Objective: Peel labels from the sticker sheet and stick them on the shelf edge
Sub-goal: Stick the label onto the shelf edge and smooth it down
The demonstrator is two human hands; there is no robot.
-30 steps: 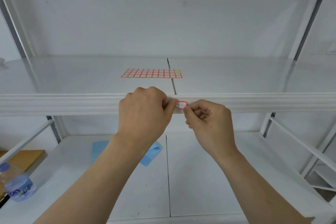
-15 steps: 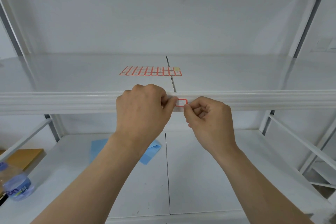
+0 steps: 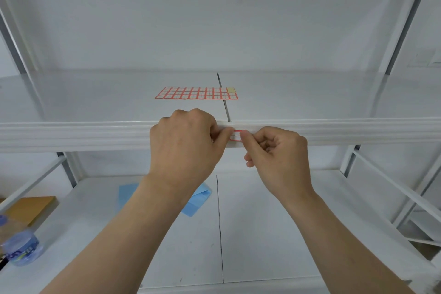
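Observation:
A sticker sheet [image 3: 196, 93] of red-bordered white labels lies flat on the upper shelf, with one bare yellowish cell at its far right corner. On the white shelf edge [image 3: 358, 132] sits a single red-bordered label [image 3: 236, 135], between my two hands. My left hand [image 3: 186, 148] is curled, its thumb pressing the label's left end against the edge. My right hand [image 3: 276, 153] is curled too, its fingertips on the label's right end. Most of the label is hidden by my fingers.
A dark seam [image 3: 224, 100] splits the upper shelf just behind the label. On the lower shelf lie a blue paper sheet [image 3: 195, 198], a brown board [image 3: 31, 207] and a plastic water bottle [image 3: 19, 246] at the far left. White uprights [image 3: 405, 31] frame both sides.
My right fingertips have slid left over the label, so less of it shows now. Both hands stay at the same spot on the shelf edge.

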